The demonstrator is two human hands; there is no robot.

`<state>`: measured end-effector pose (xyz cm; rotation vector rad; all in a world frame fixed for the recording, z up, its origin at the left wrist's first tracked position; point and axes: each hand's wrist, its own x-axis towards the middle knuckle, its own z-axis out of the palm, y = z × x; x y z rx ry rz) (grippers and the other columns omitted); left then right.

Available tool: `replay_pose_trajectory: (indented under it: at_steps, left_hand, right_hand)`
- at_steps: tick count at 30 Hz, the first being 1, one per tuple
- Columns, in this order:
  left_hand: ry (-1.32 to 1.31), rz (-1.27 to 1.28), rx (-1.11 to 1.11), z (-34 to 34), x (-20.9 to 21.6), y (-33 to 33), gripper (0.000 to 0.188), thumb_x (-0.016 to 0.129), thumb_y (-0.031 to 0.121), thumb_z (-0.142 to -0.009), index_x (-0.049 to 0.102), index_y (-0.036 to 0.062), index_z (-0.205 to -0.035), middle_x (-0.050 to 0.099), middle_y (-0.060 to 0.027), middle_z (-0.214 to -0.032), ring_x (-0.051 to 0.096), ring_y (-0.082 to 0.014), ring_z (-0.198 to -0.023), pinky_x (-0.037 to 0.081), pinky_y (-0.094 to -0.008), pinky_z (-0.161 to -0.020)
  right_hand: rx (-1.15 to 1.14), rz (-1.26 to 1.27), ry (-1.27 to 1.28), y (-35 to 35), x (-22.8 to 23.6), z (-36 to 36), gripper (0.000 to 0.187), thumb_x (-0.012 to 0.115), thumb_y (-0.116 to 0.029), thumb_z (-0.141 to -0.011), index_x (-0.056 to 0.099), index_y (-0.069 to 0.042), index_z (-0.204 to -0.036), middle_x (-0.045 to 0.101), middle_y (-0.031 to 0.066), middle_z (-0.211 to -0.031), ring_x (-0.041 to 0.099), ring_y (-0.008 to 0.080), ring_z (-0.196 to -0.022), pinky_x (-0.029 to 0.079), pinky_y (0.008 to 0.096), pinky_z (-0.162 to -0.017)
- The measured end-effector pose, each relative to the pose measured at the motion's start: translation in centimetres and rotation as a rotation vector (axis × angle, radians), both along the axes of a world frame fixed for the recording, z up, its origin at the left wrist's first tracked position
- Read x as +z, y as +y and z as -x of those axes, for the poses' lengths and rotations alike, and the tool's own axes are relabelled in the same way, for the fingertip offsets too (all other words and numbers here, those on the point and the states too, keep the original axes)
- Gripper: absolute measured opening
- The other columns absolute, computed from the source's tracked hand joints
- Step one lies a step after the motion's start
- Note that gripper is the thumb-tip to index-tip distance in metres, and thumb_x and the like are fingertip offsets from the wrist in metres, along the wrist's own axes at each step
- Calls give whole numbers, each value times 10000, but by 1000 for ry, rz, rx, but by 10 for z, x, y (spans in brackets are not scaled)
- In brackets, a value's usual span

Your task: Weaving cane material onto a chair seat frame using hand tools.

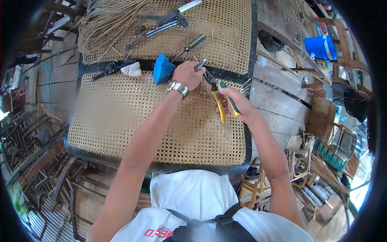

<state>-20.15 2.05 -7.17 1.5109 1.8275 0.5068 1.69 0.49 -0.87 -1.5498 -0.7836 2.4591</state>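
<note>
- Working at the dark crossbar (231,75), we judge the step in hand to be trimming or drawing cane ends along the edge of the woven cane panel (149,125).
- Our right hand (238,104) is wrapped around the yellow-and-green handles of the pliers (218,105), which stand somewhat apart; the jaws point up and left, close to our other fingers. We cannot tell whether they bite on anything.
- Our left hand (188,76) is closed in at the crossbar, a pointed metal piece (200,65) showing at its fingertips; the rest of it is hidden.
- The panel lies in its dark frame before us, just above our lap, with loose cane ends (246,86) sticking out near its right edge.
- Just beside our left hand sit a blue block (163,69) and a screwdriver (195,42).
- For the next move, we think it calls for a steady left hand, the strand set between the jaws, and a firm squeeze clear of our fingertips.
</note>
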Motion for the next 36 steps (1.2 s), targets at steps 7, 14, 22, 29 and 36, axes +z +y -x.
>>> replay_pose_trajectory:
  at_steps: [7,14,22,29,36]
  left_hand:
    - [-60,-49,81,3,0,2,316,648,349,-869,641,39,-811,655,-185,-812,635,-385,-797,492,-477,-717]
    - [-234,-376,437,-6,10,5,251,638,301,-922,726,81,-1006,676,-107,-729,634,-209,-656,481,-344,-621]
    - [-57,-47,-64,-5,-2,-10,234,643,226,-887,707,132,-1092,691,-179,-886,674,-324,-770,526,-421,-697]
    - [-58,66,-134,-3,1,-4,218,634,286,-877,700,103,-977,691,-198,-934,655,-392,-874,518,-469,-771]
    - [59,138,-83,-11,5,8,221,685,267,-817,684,68,-914,696,-202,-904,664,-387,-872,532,-453,-779]
  right_hand:
    - [55,-149,-28,1,9,6,279,610,-347,-915,546,-83,-981,602,57,-741,610,159,-569,502,277,-522]
    - [349,-1538,-971,72,1,16,610,666,-432,-859,496,-34,-1289,561,235,-1125,566,368,-1064,455,478,-878]
    - [258,-1626,-868,35,-33,41,373,700,-191,-809,618,-40,-1140,564,174,-1020,542,355,-978,448,459,-863]
    - [186,-1417,-774,-5,-55,48,253,671,-128,-775,694,-87,-1024,592,131,-985,560,333,-932,465,432,-858]
    - [228,-1331,-872,10,-61,57,87,661,-119,-819,685,-61,-879,592,129,-922,571,326,-902,475,442,-793]
